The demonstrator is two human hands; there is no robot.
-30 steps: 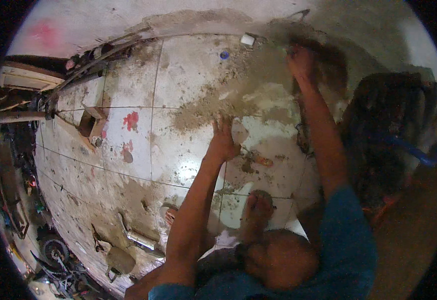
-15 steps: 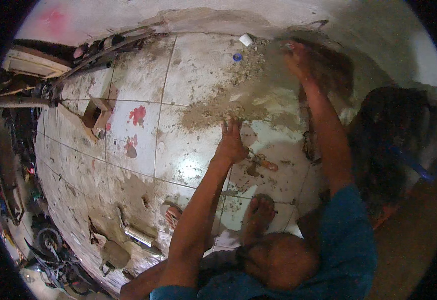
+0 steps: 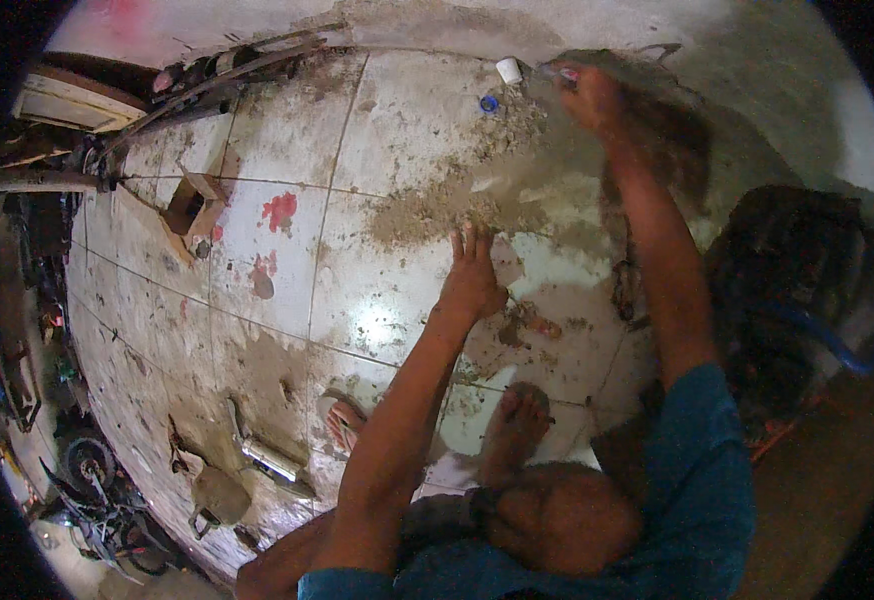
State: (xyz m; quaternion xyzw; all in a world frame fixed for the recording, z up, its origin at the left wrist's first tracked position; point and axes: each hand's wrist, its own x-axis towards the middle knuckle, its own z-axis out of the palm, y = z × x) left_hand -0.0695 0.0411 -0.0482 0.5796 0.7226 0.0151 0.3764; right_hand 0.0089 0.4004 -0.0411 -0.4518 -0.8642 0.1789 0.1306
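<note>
Closest in, blue sleeves (image 3: 699, 440) frame the action, and just ahead two feet, the left foot (image 3: 343, 420) in a sandal and the right foot (image 3: 517, 412), stand on dirty pale tiles (image 3: 267, 345). Off to the left lies a silver metal part (image 3: 275, 462). Now the left hand (image 3: 472, 283): back uppermost, fingers stretched forward, its grip wide and nothing seen in it, fingertips right at the near edge of the sandy dirt (image 3: 422, 220). Just to its right, a small orange-brown object (image 3: 544, 327) lies on the tiles. Out to the right bulks a dark heap (image 3: 782, 245) with a blue hose (image 3: 837, 350) across it; over on the left, red blotches (image 3: 279, 211) mark the floor near an open wooden box (image 3: 214, 210). The dirt spreads on from those fingertips, up toward the wall (image 3: 437, 25), a blue ring (image 3: 482, 106) at its far left edge. And there's the right hand (image 3: 595, 100), reaching far out near the foot of the wall! Its fingers are curled into a narrow grip, but blur hides whether anything is in it. Just to its left, a white cup (image 3: 510, 70) lies tipped.
</note>
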